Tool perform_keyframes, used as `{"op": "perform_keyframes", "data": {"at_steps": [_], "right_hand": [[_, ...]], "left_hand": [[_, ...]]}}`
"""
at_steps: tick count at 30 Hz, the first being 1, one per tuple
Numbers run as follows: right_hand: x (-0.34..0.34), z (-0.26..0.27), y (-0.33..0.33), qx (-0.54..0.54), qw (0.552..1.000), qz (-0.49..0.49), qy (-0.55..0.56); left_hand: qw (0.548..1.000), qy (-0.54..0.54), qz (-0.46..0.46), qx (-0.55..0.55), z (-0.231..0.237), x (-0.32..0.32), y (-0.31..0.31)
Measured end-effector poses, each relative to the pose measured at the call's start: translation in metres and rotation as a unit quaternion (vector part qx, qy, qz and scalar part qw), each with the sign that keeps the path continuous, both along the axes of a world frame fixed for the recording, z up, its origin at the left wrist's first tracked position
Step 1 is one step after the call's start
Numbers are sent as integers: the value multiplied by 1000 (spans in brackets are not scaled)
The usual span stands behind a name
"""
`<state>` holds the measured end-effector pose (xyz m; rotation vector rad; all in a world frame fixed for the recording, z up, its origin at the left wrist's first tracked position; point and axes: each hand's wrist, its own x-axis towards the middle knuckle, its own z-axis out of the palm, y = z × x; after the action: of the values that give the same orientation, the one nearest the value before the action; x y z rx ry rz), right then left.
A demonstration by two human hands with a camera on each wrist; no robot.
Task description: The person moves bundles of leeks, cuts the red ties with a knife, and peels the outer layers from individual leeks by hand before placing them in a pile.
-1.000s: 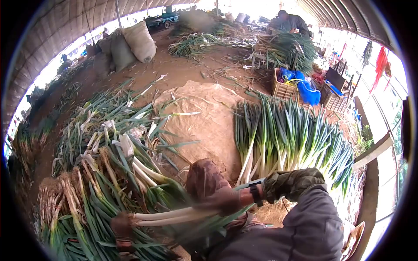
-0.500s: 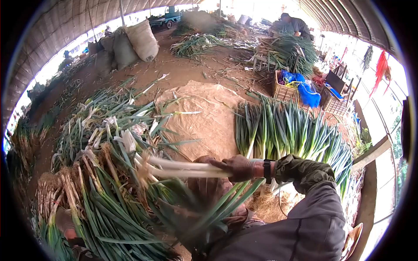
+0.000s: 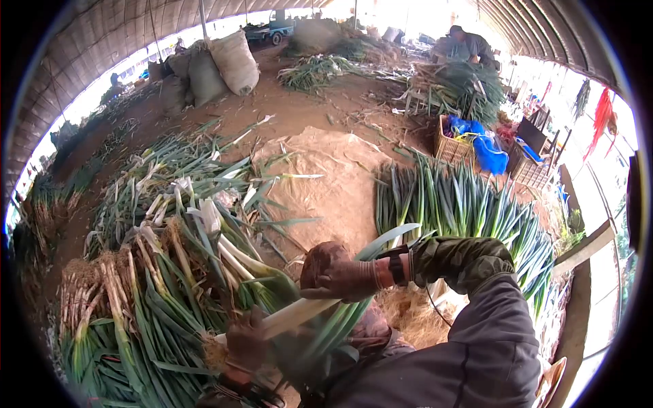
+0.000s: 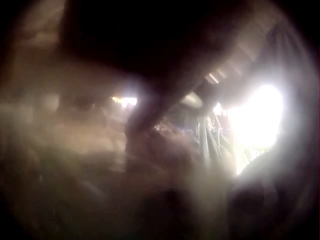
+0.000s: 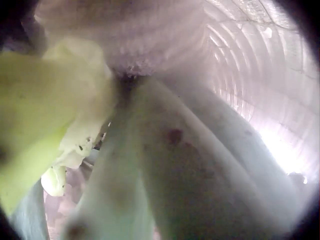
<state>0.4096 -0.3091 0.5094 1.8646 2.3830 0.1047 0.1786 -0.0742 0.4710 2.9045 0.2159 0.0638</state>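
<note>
In the head view, a long green onion (image 3: 298, 317) with a thick white stalk slants across my lap, its roots toward the lower left. My right hand (image 3: 343, 275), in a glove with a dark band at the wrist, grips it near where the green leaves begin. My left hand (image 3: 245, 343) holds the lower stalk just above the brown roots (image 3: 214, 350). Broad green leaves (image 5: 200, 165) fill much of the right wrist view, beside a pale yellow-green sheath (image 5: 55, 100). The left wrist view is dark and blurred.
A heap of untrimmed green onions (image 3: 156, 319) lies at left, with loose leaves (image 3: 170, 177) behind. A row of cleaner onions (image 3: 456, 204) stands at right. Between them lies a tan sheet (image 3: 326, 177). Farther off are a crate (image 3: 454, 149), sacks (image 3: 233, 62) and another person (image 3: 473, 47).
My left hand has come from the heap at lower left back to the root end. My right hand has drawn slightly left, and the raised white stalk has tilted down at its root end.
</note>
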Motion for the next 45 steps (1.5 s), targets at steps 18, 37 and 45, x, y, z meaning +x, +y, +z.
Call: {"op": "perform_keyframes", "data": {"at_steps": [18, 37, 45], "right_hand": [[5, -18, -14, 245, 835, -271, 412], [-159, -135, 125, -161, 570, -276, 757], [-127, -107, 119, -136, 582, -313, 738]], "left_hand": [[808, -284, 265, -444, -121, -71, 256], [655, -164, 252, -693, -111, -51, -6], [623, -149, 310, -703, -98, -32, 17]]}}
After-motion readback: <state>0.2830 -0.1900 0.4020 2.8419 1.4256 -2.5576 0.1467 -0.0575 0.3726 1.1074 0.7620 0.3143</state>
